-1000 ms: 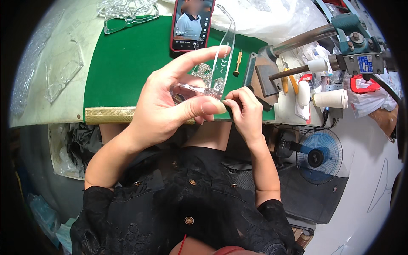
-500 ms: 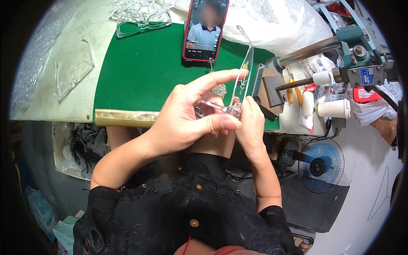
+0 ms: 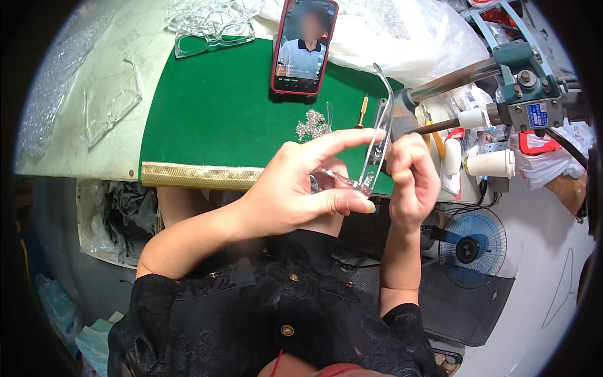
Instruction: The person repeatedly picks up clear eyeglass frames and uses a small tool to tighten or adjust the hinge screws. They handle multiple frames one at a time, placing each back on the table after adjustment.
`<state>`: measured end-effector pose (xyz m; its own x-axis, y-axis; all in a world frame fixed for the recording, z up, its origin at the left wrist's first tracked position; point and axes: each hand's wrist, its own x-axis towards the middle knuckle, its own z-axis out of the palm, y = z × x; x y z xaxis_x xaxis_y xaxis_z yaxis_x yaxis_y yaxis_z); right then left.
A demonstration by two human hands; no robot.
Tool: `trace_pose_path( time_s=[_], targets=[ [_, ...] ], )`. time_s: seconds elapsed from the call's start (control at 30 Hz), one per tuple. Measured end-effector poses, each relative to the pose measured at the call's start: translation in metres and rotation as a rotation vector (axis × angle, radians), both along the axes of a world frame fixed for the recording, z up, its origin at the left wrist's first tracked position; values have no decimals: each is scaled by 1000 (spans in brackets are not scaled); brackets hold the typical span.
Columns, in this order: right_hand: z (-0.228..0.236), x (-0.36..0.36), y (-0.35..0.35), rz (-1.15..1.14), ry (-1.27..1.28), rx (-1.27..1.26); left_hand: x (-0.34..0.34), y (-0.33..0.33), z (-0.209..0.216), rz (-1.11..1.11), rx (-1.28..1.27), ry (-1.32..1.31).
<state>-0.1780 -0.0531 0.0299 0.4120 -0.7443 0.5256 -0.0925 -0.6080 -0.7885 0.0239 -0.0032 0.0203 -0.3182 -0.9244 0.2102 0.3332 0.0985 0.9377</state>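
My left hand (image 3: 292,182) grips a clear plastic eyeglass frame (image 3: 384,107) near its hinge corner, above the front edge of the table. One temple of the frame points up and away, and the index finger touches it. Just right of the hinge, apart from the frame, my right hand (image 3: 413,179) has its fingers curled closed; whatever may be in them is hidden. Beyond the hands, a heap of small silvery pieces (image 3: 312,125) lies on the green mat (image 3: 220,107). A thin gold-coloured tool (image 3: 363,112) is beside it.
A phone (image 3: 304,50) in a red case stands at the back. Clear eyeglass frames (image 3: 217,41) are piled at the far left, with another frame (image 3: 113,116) nearer. On the right are a metal press (image 3: 527,81), a white cup (image 3: 493,162) and, lower down, a blue fan (image 3: 471,245).
My right hand has come away from the hinge to the right, its fingers curled. My left hand has shifted right and slightly nearer with the eyeglass frame, uncovering the silvery pieces and gold-coloured tool.
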Motion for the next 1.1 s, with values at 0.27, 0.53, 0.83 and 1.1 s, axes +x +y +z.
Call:
trace_pose_path(
  time_s=[0.27, 0.53, 0.83, 1.1],
  targets=[
    [12, 15, 12, -67, 42, -250, -7, 0, -4, -34, -14, -18],
    [9, 13, 10, -56, 38, -278, -10, 0, -2, -27, -12, -18],
    [12, 13, 8, -50, 53, -300, -11, 0, -4, 6, -88, -109],
    [15, 10, 7, -39, 119, -299, -8, 0, -5, 2, -70, -162]
  ],
)
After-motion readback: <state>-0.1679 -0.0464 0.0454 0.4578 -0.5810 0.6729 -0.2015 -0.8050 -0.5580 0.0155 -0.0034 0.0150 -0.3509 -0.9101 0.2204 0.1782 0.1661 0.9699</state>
